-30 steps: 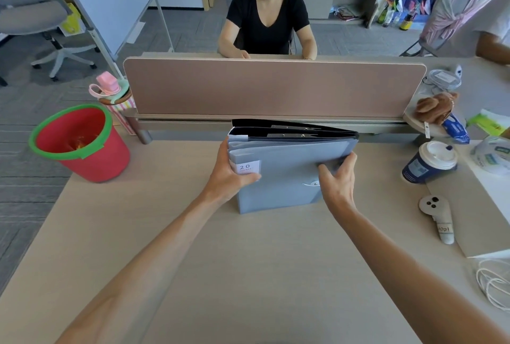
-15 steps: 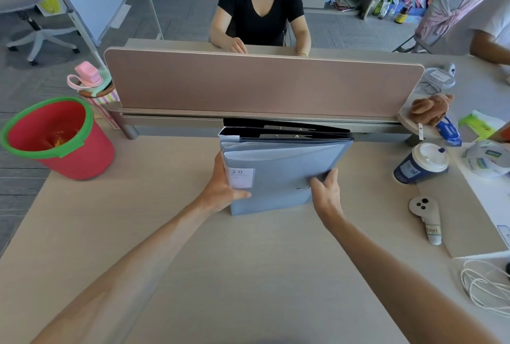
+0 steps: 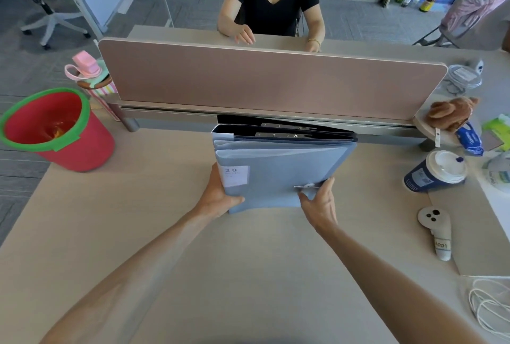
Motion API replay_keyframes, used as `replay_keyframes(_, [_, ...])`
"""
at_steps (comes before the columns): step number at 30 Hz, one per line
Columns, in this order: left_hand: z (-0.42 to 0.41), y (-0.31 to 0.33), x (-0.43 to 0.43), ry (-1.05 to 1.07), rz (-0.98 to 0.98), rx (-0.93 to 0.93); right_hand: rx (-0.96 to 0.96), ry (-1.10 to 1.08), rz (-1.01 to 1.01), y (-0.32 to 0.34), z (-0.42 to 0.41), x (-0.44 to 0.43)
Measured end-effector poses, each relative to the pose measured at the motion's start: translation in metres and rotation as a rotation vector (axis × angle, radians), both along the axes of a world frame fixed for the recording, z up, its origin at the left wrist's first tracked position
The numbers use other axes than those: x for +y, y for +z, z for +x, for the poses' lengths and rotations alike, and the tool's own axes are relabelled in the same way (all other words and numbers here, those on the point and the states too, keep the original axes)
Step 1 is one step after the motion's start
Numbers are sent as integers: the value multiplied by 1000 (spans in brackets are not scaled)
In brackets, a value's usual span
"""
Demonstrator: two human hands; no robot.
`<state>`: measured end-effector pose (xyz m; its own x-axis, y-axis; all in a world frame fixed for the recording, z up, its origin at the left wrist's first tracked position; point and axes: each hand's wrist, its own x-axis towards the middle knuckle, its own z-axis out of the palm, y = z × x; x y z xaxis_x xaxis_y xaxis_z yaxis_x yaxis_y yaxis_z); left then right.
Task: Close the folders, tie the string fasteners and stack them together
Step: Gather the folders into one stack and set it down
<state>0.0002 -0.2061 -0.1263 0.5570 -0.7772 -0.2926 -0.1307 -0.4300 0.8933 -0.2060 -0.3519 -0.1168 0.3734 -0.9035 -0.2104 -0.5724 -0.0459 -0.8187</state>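
Note:
A stack of folders stands on edge at the middle of the desk, leaning toward the divider. The front one is a light blue folder (image 3: 278,172) with a white label reading 20. Behind it are dark folders (image 3: 289,129) with metal clips. My left hand (image 3: 218,196) grips the blue folder's lower left corner. My right hand (image 3: 320,201) holds the folder's lower right edge, fingers at the string fastener (image 3: 307,186) on its face.
A red bucket with a green rim (image 3: 52,128) stands left of the desk. A paper coffee cup (image 3: 436,172), a white controller (image 3: 437,230), cables (image 3: 488,307) and a plush toy (image 3: 452,111) lie on the right. A brown divider (image 3: 262,78) rises behind, a person beyond it.
My right hand slid down the blue folder's right edge to the string fastener. The left hand shifted lower on the left corner. The view moved closer to the desk.

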Motion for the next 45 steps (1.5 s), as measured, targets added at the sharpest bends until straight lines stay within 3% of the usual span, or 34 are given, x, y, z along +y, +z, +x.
replay_keyframes(5, [-12, 15, -12, 92, 26, -112, -16, 12, -22, -1, -3, -12])
replay_keyframes(10, [-45, 23, -37, 48, 142, -127, 80, 30, 2, -2, -39, -36])
replay_keyframes(19, [-134, -5, -89, -94, 384, 48, 350, 2, 253, -20, -143, -78])
replay_keyframes(28, [-185, -28, -149, -115, 511, 138, 433, -79, 439, -37, -193, -116])
replay_keyframes(45, [-206, -33, -184, -119, 570, 40, 390, -110, 241, -32, -191, -141])
